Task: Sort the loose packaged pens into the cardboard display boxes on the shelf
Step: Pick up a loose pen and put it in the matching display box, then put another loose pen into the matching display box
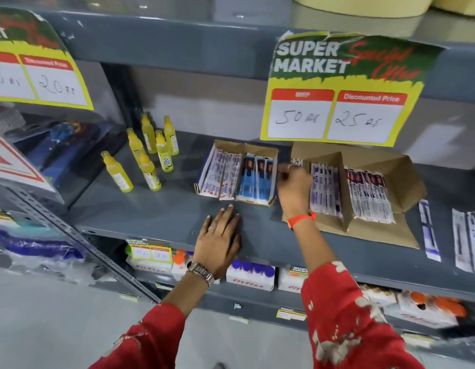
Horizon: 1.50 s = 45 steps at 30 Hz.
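Observation:
Two cardboard display boxes stand on the grey shelf [161, 209]. The left box [260, 151] holds white-purple pen packs in one half and blue packs [253, 179] in the other. The larger right box [377, 161] holds purple-white packs [325, 190] and red-labelled packs [369, 195]. My right hand [293, 187] is inside the right box's left end, fingers curled on packs there; the grip is partly hidden. My left hand [220, 243] lies flat on the shelf's front edge, holding nothing. Three loose pen packs [429, 230] lie on the shelf to the right.
Several yellow glue bottles [148, 153] stand at the shelf's left. A yellow price sign [337, 91] hangs above the boxes. White boxes of bottles [251, 278] fill the shelf below. A slotted metal upright [71, 235] runs down the left.

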Each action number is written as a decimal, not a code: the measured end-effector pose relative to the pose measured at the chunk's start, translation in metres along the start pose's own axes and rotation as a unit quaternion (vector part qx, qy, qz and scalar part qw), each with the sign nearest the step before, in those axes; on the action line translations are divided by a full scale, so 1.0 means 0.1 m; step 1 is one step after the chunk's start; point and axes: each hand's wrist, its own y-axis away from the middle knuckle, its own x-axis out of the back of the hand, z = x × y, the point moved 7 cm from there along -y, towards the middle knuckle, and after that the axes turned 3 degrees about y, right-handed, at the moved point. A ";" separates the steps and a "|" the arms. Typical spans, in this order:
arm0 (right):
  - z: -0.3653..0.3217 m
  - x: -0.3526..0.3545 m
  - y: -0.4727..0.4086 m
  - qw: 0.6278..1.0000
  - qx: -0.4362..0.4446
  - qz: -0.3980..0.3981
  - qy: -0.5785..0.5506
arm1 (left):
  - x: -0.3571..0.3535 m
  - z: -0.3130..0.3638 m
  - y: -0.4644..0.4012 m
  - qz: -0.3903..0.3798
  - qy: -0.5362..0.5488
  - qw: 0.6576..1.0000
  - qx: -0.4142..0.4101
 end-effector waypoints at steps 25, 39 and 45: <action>2.62 1.74 0.17 0.965 -0.190 0.000 0.179 | -0.66 1.77 -0.13 -0.055 -0.037 0.990 -0.124; 2.69 2.07 0.37 0.960 -0.257 0.113 0.008 | -0.47 1.76 -0.16 -0.005 0.117 0.989 -0.088; 2.40 1.99 0.60 0.953 -0.258 0.094 -0.128 | -0.12 1.95 -0.34 0.078 0.260 0.961 -0.052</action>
